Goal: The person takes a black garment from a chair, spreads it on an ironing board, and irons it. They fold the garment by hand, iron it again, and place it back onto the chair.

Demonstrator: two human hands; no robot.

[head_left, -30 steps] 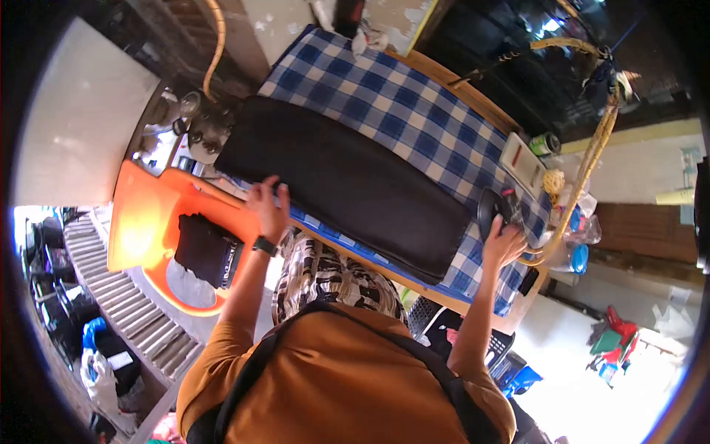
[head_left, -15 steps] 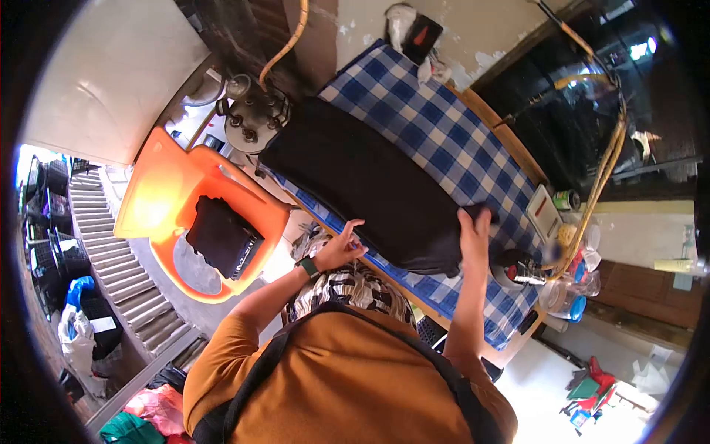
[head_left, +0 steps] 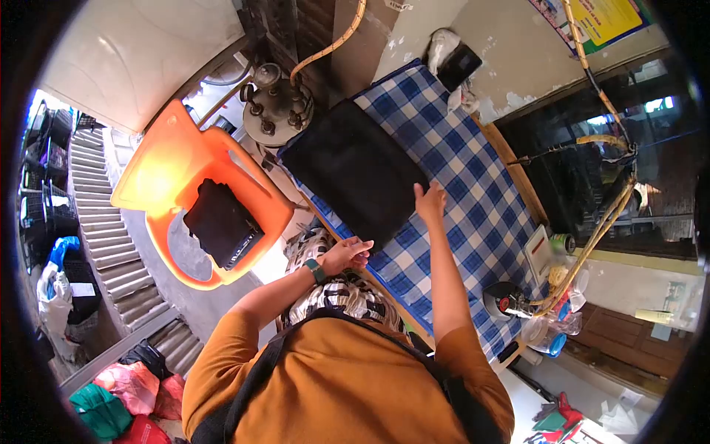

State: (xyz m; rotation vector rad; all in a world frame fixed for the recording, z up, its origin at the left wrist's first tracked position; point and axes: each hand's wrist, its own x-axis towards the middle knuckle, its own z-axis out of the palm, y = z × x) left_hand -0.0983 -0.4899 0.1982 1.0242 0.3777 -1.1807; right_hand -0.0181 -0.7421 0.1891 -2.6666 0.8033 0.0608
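Observation:
A black cloth garment (head_left: pixel 359 166), folded into a compact rectangle, lies on the blue-and-white checked tablecloth (head_left: pixel 462 166). My left hand (head_left: pixel 349 255), with a dark green band at the wrist, is at the garment's near corner, thumb on top and fingers curled at its edge. At the right-hand folded edge is my right hand (head_left: pixel 430 201), its thumb and fingers apart and touching the cloth. The underside of the garment is hidden.
An orange plastic chair (head_left: pixel 255 189) on the left holds folded black clothes (head_left: pixel 222 226). Beyond the table's left end stands a metal pot-like vessel with valves (head_left: pixel 275 107). An iron (head_left: pixel 503 301) sits at the right end, near a white box (head_left: pixel 540 248) and jars (head_left: pixel 543 337).
The long black garment is now doubled over into a shorter rectangle. My right hand has moved left to its new edge; my left hand has come to the near corner.

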